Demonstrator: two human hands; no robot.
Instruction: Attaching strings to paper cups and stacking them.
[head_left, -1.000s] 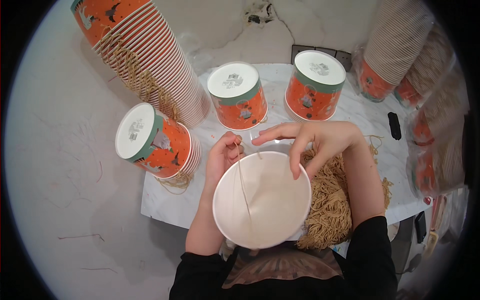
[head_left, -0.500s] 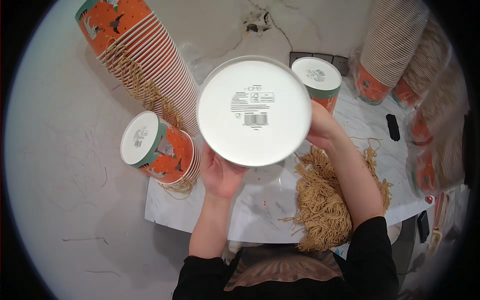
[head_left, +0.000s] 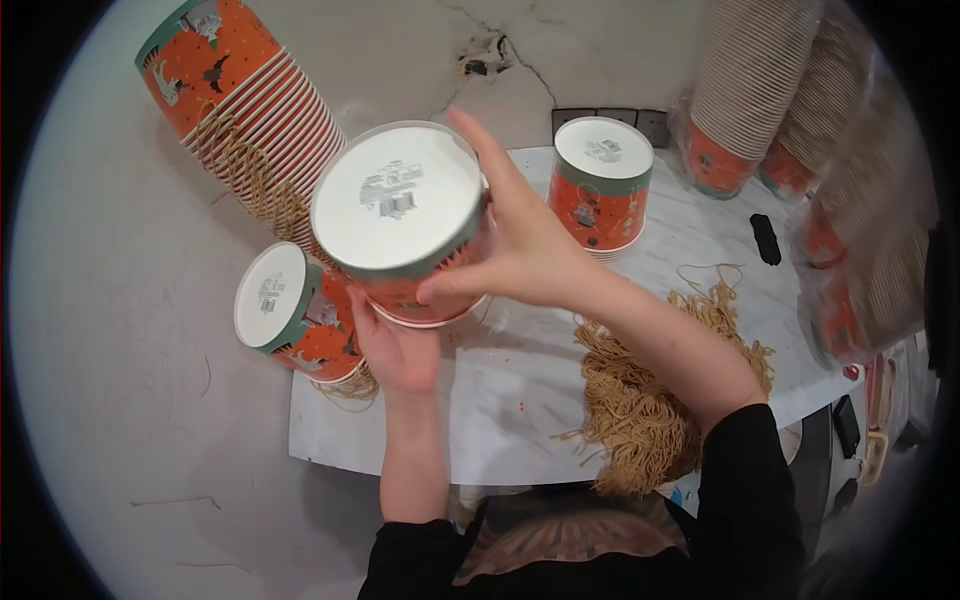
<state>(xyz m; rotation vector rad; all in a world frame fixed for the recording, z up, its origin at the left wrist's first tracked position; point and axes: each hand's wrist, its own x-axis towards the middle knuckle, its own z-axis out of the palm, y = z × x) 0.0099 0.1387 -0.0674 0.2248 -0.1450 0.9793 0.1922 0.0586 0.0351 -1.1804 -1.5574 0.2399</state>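
Note:
Between my hands is an orange paper bucket [head_left: 398, 198], tilted upside down, with its white base and green band toward me. My right hand [head_left: 515, 250] grips its right side, thumb across the front and fingers behind. Low at the rim, my left hand [head_left: 400, 350] holds it from beneath, its fingers mostly hidden. Just left of that hand, another upturned bucket [head_left: 325, 320] leans near a tall nested stack of buckets [head_left: 245, 110] with tan cords hanging along it. Farther right, an upturned bucket [head_left: 600, 205] stands on the white marbled table [head_left: 520, 440].
A heap of tan cords [head_left: 640, 410] lies beneath my right forearm. Plastic-wrapped bucket stacks [head_left: 755, 90] line the right side. A small black object [head_left: 765, 240] rests near them. Dark wall sockets [head_left: 640, 125] sit behind the table.
The bucket has moved left and down, away from my face-on view, and tilted so its orange side shows. My right hand has swung left with it, uncovering the standing bucket.

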